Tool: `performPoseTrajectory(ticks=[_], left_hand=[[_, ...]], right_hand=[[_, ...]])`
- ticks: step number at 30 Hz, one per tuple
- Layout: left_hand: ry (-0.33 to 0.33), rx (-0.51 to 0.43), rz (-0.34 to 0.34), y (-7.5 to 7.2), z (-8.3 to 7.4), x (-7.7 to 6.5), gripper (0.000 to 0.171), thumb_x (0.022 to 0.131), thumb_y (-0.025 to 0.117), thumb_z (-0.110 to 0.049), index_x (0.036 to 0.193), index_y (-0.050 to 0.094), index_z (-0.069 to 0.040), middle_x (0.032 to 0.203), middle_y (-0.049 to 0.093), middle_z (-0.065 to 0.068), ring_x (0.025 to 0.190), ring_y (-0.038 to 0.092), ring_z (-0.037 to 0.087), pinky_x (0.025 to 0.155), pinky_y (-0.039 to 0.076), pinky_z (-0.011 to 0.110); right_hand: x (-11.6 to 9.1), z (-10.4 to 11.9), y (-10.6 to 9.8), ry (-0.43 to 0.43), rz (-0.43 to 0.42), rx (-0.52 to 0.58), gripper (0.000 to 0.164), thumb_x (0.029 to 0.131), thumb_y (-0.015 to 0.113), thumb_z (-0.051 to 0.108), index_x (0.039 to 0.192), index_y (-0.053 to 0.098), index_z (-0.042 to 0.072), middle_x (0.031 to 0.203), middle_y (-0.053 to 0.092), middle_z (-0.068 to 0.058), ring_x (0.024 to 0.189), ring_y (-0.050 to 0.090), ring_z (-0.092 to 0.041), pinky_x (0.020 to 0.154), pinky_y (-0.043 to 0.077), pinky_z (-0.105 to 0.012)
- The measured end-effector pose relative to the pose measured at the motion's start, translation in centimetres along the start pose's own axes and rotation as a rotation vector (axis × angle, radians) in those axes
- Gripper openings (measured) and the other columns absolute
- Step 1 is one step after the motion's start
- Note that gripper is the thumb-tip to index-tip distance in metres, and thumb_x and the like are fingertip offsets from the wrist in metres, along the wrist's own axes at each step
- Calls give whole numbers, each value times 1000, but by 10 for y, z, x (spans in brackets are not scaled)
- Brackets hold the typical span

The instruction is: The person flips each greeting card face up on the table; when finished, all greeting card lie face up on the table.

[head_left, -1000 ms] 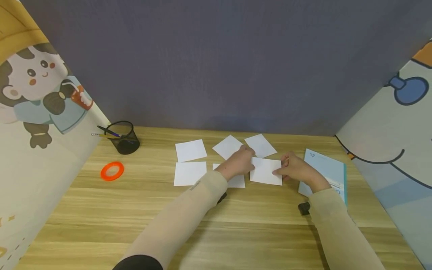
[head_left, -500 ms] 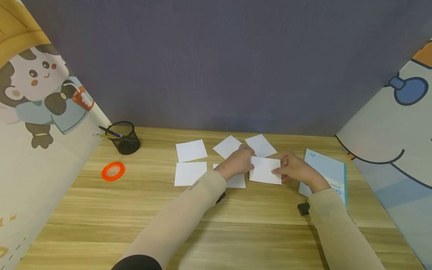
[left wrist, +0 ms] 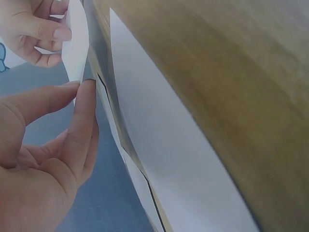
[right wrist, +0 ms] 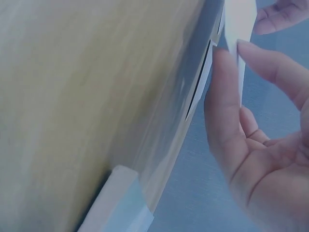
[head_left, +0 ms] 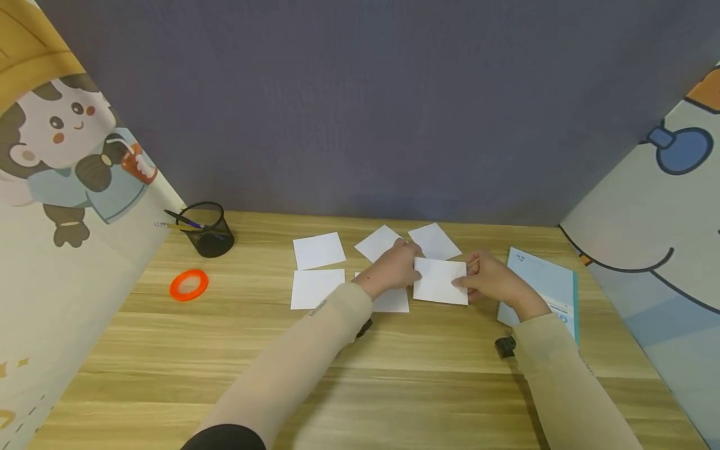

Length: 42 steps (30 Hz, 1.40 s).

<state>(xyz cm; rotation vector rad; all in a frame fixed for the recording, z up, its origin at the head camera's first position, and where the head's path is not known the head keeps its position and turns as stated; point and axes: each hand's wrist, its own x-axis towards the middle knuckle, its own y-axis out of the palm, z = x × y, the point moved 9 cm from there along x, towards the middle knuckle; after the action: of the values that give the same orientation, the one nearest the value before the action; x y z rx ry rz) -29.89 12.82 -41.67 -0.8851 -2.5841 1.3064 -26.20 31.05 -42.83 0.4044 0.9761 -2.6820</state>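
A white paper card [head_left: 440, 281] is held between both hands, raised a little above the table in the wrist views. My left hand [head_left: 394, 269] pinches its left edge between thumb and fingers, as the left wrist view also shows. On the opposite edge, my right hand [head_left: 490, 279] pinches the card with its thumb on top. Beneath the left wrist lies another white card [head_left: 394, 302], partly hidden by the arm. Behind the hands are two tilted white cards, one [head_left: 378, 242] near the left hand and one [head_left: 435, 241] farther right.
Two more white cards, one at the back [head_left: 319, 251] and one in front [head_left: 317, 289], lie to the left. A light blue booklet [head_left: 542, 281] is beside the right wrist. An orange ring [head_left: 189, 285] and a black mesh pen cup [head_left: 210, 240] stand far left on the wooden table [head_left: 253, 350].
Both hands still hold the card. It has shifted slightly left and away from the person, the left hand moving with it. The other cards have stayed in place.
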Motion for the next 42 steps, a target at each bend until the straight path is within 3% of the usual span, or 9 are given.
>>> performPoseTrajectory(ticks=[3,10,18,26,30,37,42], left_hand=[[-1,-20,-1,-1,1,0,63,101,71,-15,159,48,-4,151,53,18,87,62,16,76,55,24],[-21,-71,7,-3,4,1,67,101,72,-17,162,44,-7,135,61,10,97,62,14,80,57,24],[-50,-139,24,-5,5,0,67,101,74,-17,161,45,-4,119,70,6,83,71,11,78,57,27],[-61,-188,2,-10,5,-2,58,100,74,-18,152,54,-2,108,71,3,85,72,11,76,55,26],[-64,-220,-2,-12,7,-2,55,100,75,-19,149,56,-1,111,72,3,88,73,11,79,58,25],[-67,-280,-2,-12,8,-3,46,101,74,-17,143,58,-2,91,64,-2,85,74,11,71,54,23],[-43,-271,-23,-12,4,-5,44,102,73,-17,141,58,-4,105,67,2,88,72,11,72,56,22]], right_hand=[[0,2,-1,-9,-11,1,64,102,74,15,142,33,-12,113,56,-23,85,75,-22,79,68,-41],[-3,7,-3,-27,-31,10,64,104,69,13,145,27,-12,116,53,-23,86,74,-21,79,67,-41],[-9,12,-6,-34,-66,-15,63,106,67,15,147,25,-9,119,51,-24,87,75,-23,81,67,-43],[-15,21,-11,-69,-118,-49,62,106,66,16,147,25,-9,120,51,-25,85,75,-29,79,66,-46],[-19,24,-13,-96,-140,-64,61,107,65,17,146,26,-9,119,52,-25,85,74,-31,77,66,-46],[-22,27,-15,-105,-157,-80,63,108,64,19,148,25,-8,120,51,-25,87,75,-33,79,65,-48],[-21,25,-15,-104,-166,-66,66,107,64,19,150,23,-9,120,50,-25,90,74,-34,81,66,-48]])
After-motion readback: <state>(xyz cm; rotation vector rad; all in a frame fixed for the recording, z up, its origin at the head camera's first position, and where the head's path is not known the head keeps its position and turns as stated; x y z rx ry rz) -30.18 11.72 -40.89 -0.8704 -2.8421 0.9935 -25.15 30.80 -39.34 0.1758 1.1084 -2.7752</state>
